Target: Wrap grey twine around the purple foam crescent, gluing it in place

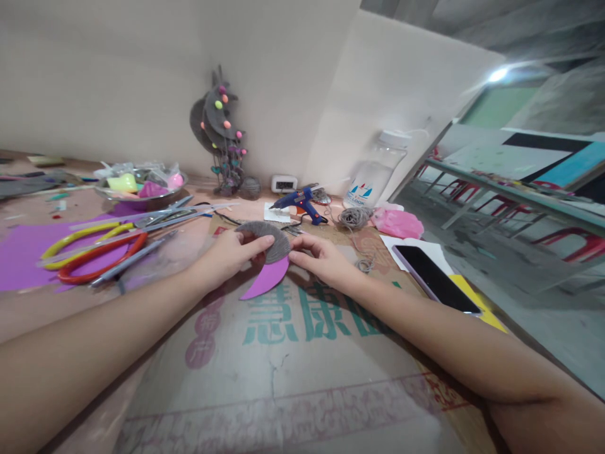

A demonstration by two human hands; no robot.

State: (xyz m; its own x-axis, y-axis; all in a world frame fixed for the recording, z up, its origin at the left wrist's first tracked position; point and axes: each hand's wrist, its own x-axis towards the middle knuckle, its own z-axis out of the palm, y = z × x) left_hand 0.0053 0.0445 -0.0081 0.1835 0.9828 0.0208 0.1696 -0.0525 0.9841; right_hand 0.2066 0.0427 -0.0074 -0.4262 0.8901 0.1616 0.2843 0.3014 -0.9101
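Observation:
Above the printed cardboard point(283, 372), I hold a crescent-shaped piece, its upper part covered with grey yarn point(274, 243) and its lower, pointed part bare purple point(267, 277). My left hand point(236, 252) grips the yarn-covered end, thumb on top and fingers beneath. My right hand point(321, 258) pinches the outer edge where grey meets purple. Whether a strand lies between the right fingertips is too small to tell. Just beyond my hands lies a blue glue gun point(300, 202). Loose grey yarn point(355, 217) sits to its right, with a strand trailing onto the cardboard.
Scissors with yellow and red handles point(101, 255) lie on purple sheets point(23, 252) at left, beside a metal bowl point(142, 200) of craft bits. A decorated grey moon point(220, 120) leans on the wall. A clear bottle point(375, 170) and a phone point(435, 277) are at right.

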